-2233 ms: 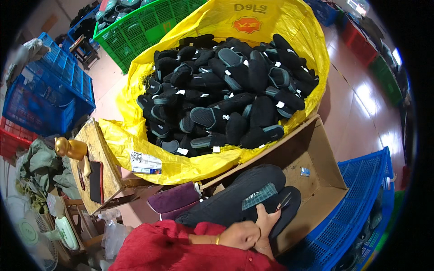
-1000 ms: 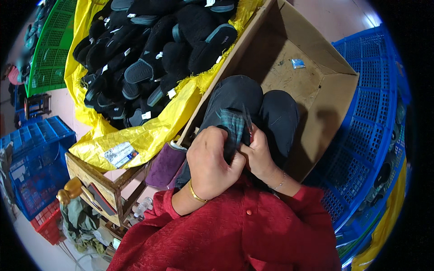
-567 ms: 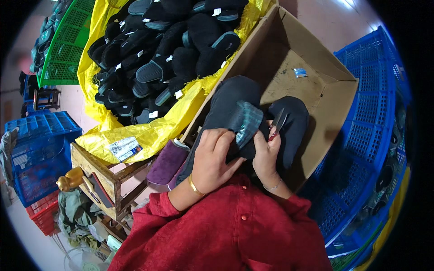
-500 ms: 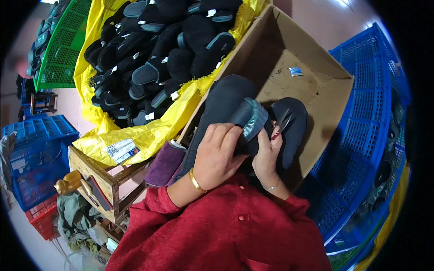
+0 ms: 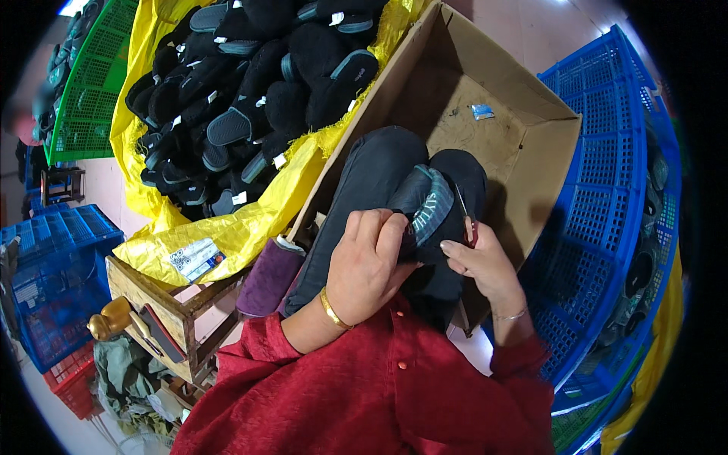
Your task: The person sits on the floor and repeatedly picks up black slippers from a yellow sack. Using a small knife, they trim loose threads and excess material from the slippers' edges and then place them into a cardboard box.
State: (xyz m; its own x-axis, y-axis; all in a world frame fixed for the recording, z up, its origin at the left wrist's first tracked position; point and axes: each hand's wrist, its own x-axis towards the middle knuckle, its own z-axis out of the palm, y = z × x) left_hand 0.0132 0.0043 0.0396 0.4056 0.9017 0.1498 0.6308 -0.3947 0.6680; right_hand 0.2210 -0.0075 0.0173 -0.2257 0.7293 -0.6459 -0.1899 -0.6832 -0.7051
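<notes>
A dark slipper (image 5: 431, 206) with a green lettered band rests over my dark-trousered legs. My left hand (image 5: 365, 258) is closed on its near left end, with the fingertips partly hidden. To the right of the slipper, my right hand (image 5: 489, 264) grips small scissors (image 5: 472, 229) with red handles. Their thin blades point away from me, beside the band's right edge and apart from my left hand.
A cardboard box (image 5: 542, 174) holding a small blue packet (image 5: 482, 112) stands beyond my knees. At the far left, a yellow sack (image 5: 299, 193) is heaped with black slippers (image 5: 227, 125). Blue crates (image 5: 584, 227) stand at right, a wooden stool (image 5: 148, 284) at left.
My right hand has moved right and toward me with the scissors, away from the slipper's band. The slipper's lettered band now faces up more openly. My right knee has shifted left.
</notes>
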